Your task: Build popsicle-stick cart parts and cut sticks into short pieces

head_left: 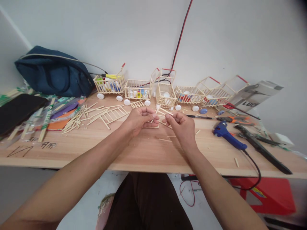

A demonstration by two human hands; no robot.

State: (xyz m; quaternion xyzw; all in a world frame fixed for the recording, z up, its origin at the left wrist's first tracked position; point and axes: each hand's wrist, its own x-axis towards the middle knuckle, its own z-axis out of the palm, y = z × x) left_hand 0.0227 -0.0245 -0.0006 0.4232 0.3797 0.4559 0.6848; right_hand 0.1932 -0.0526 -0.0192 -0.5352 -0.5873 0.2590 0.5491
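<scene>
My left hand (141,119) and my right hand (181,125) meet above the middle of the wooden table (144,153). Both are closed in pinches on thin wooden sticks (161,111) held between them. The sticks fan out from the fingertips toward the back. A few loose short sticks (165,139) lie on the table just under my hands. Small stick-built carts (137,89) with white bottle-cap wheels stand in a row along the wall behind my hands.
A pile of sticks and ladder-like frames (100,115) lies left of centre. A blue bag (52,72) and packets sit far left. A blue glue gun (227,134), pliers (236,119) and a black tool (263,148) lie right. A red stool (271,195) stands below.
</scene>
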